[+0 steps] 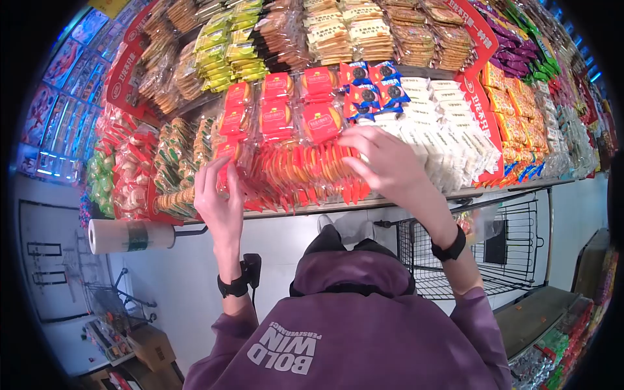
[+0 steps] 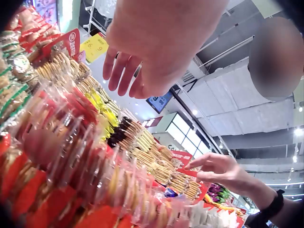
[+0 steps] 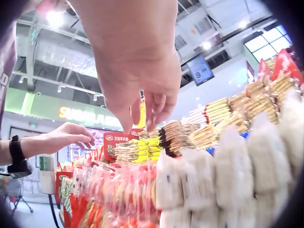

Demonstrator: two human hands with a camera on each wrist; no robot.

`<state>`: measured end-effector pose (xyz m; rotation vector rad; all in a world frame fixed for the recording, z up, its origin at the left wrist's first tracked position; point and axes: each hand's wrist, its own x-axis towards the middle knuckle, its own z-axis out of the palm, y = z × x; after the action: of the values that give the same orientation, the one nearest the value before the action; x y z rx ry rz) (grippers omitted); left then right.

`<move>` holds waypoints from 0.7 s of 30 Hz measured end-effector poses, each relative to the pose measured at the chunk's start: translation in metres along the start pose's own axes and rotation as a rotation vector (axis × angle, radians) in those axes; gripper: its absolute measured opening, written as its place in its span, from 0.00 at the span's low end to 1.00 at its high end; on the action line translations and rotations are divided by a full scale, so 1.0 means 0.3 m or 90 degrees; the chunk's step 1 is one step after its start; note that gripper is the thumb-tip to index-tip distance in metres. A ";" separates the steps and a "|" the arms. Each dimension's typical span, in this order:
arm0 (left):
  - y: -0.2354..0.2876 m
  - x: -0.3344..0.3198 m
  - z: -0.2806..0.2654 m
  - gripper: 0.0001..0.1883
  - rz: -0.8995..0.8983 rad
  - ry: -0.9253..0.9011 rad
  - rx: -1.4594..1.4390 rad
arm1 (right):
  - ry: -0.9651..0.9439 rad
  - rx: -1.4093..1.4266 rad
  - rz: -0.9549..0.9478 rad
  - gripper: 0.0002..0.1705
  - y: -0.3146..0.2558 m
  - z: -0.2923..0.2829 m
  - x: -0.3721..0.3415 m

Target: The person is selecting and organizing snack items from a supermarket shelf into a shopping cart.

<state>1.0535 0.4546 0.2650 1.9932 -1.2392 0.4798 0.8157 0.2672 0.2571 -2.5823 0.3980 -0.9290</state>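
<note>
Red-wrapped round packets [image 1: 305, 166] stand in a row along the shelf's front edge, with flat red packets [image 1: 276, 120] behind them. At the row's left end is the left hand [image 1: 220, 201], fingers bent loosely over the packets. Over the right end hangs the right hand [image 1: 387, 162], thumb and fingers apart, beside white packets [image 1: 448, 143]. In the left wrist view the left hand [image 2: 147, 52] is above the red packets [image 2: 95, 175] with nothing seen in it. The right wrist view shows the right hand [image 3: 137, 80] above the packets, holding nothing visible.
Blue packets [image 1: 377, 91] lie behind the right hand. A roll of plastic bags [image 1: 130, 236] hangs at the shelf's left front. A black wire shopping cart [image 1: 481, 253] stands right of the person, below the shelf edge. Red dividers [image 1: 481, 110] flank the middle section.
</note>
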 end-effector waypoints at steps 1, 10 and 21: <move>-0.044 0.010 0.003 0.09 -0.021 0.005 0.005 | -0.040 -0.029 -0.013 0.26 0.009 0.022 0.073; -0.242 0.061 0.078 0.16 -0.132 -0.031 -0.121 | -0.383 -0.101 0.054 0.48 0.156 0.139 0.346; -0.274 0.060 0.102 0.22 -0.108 -0.108 -0.080 | -0.260 -0.199 0.088 0.27 0.081 0.144 0.345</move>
<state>1.1325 0.4428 0.2246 2.0418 -1.1572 0.1475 0.9176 0.2167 0.2729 -2.8854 0.6322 -0.2935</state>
